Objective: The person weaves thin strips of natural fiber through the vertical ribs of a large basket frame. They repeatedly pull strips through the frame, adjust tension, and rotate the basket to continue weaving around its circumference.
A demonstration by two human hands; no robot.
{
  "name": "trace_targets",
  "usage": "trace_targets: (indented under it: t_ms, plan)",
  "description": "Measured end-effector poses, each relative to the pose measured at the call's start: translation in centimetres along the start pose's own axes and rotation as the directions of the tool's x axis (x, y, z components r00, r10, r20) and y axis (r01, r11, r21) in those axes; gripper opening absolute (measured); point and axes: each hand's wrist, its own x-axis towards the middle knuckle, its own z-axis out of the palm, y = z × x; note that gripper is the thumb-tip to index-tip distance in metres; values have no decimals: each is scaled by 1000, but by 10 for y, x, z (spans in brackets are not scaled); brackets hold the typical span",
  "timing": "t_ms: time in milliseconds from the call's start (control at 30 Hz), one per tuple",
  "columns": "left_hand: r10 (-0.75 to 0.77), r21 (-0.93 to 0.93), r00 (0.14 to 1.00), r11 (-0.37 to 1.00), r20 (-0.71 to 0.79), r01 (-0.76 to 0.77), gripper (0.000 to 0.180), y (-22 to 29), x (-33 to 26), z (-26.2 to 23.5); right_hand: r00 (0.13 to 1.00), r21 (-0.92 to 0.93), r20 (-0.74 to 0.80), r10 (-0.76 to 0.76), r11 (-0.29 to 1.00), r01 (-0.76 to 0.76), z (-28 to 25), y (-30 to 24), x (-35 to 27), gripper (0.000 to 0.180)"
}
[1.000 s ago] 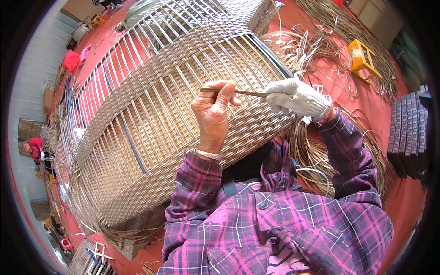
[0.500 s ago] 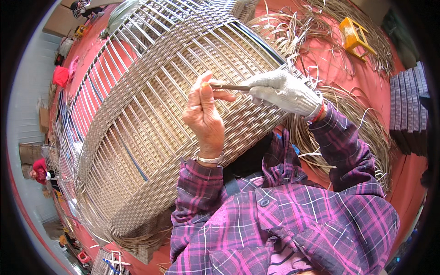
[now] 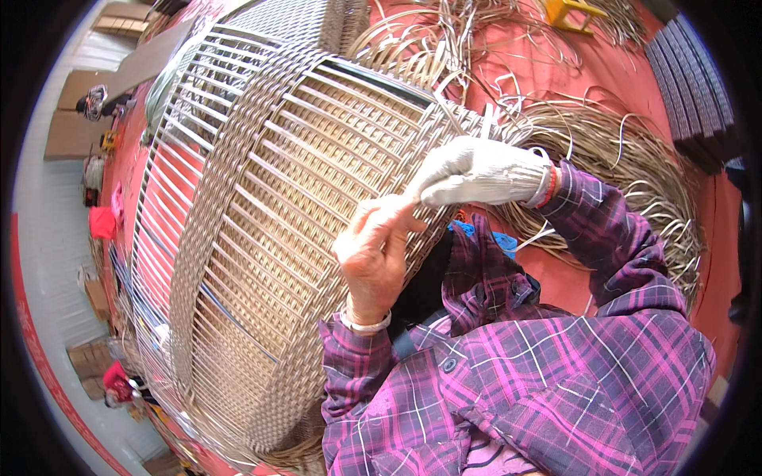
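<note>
My bare left hand (image 3: 371,252), with a pale bangle at the wrist, is closed, its fingertips against the fingers of my right hand. My right hand (image 3: 490,173) wears a white knitted glove and is closed round the brown weaving strip, which the fingers now almost wholly hide. Whatever the left fingertips pinch cannot be made out. Both hands are above the near edge of a large woven rattan-style furniture frame (image 3: 317,317). Bare metal rods (image 3: 298,190) cross its open part, and a woven band (image 3: 208,186) runs along the middle.
Loose brown strips (image 3: 611,159) lie heaped on the red floor (image 3: 548,75) at the right. Stacked grey panels (image 3: 690,87) stand at the far right, with a yellow stool (image 3: 575,14) at the top. Another person (image 3: 121,386) is at the far left.
My hands have come together, the left moving towards the right, and the strip that showed between them is now mostly hidden. The view has shifted; the yellow stool is nearer the top edge.
</note>
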Motion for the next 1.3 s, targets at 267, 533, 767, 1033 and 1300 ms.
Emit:
trace_targets:
  t_ms: [267,533,767,1033,1300]
  plan:
    - [-153,-76,978,983,141,165,36,-10,3,21,981,-836,-129,-144,547,-30,-59,37,-72,13]
    - [-209,-137,973,966,94,221,25,-12,21,6,557,-825,-511,-654,191,-532,-173,-53,-76,13]
    - [-532,-530,840,683,109,502,29,-26,59,12,867,-900,-343,-362,391,-193,-54,22,23,7]
    - [-606,-641,693,362,391,677,24,-74,113,21,935,-908,-304,-184,354,-225,-54,29,57,10]
    - [-556,-386,563,412,611,826,12,-101,135,20,960,-465,-278,14,873,-148,-88,61,69,17]
